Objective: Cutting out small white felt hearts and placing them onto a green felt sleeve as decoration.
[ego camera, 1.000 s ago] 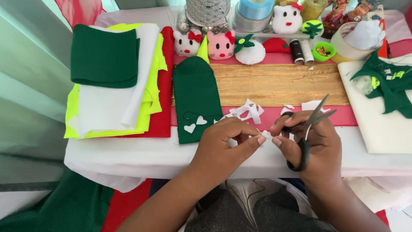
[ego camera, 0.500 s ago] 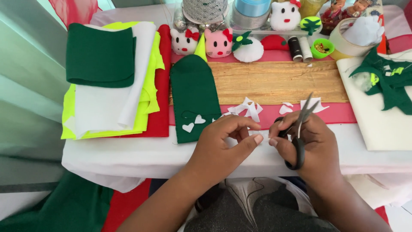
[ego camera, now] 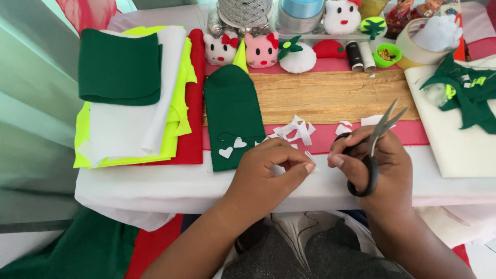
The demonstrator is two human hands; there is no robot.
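My right hand (ego camera: 380, 165) grips black-handled scissors (ego camera: 373, 150), blades slightly apart and pointing up and right. My left hand (ego camera: 268, 173) pinches a tiny white felt piece (ego camera: 310, 159) between thumb and fingertips, just left of the scissors. Both hands hover over the near edge of the white-covered table (ego camera: 155, 188). A dark green felt shape (ego camera: 232, 116) with two small white hearts (ego camera: 232, 147) on it lies just left of my left hand. White felt scraps (ego camera: 297, 128) lie behind my hands on a pink strip.
A stack of green, white, yellow and red felt sheets (ego camera: 132, 98) lies at left. Small stuffed toy heads (ego camera: 261, 49), thread spools (ego camera: 360, 56), a small green cup (ego camera: 387, 54) and a tape roll (ego camera: 421, 46) line the back. Green felt pieces (ego camera: 467, 93) lie on white cloth at right.
My hands have drawn slightly apart, the left one lowering with the white piece. The scissors have tilted more upright.
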